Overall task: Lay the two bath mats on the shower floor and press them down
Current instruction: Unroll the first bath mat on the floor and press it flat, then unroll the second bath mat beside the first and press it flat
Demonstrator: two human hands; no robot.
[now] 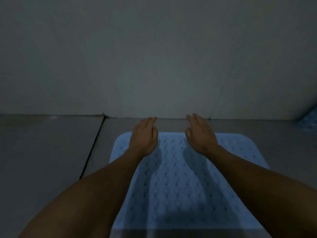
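Both bare forearms reach forward over the blue mat [173, 177], the left hand [143, 137] and right hand [199, 134] side by side near its far edge, fingers extended and relaxed, seemingly hovering rather than pressing

A pale blue rubber bath mat with rows of small holes [185, 182] lies flat on the grey tiled shower floor [51, 152], its far edge near the plain grey wall [154, 57]. Both hands reach over that far edge: the left hand [144, 134] left of the right hand [199, 134], apart. At the far right, against the wall, what may be a second blue patterned mat [309, 121] shows partly.
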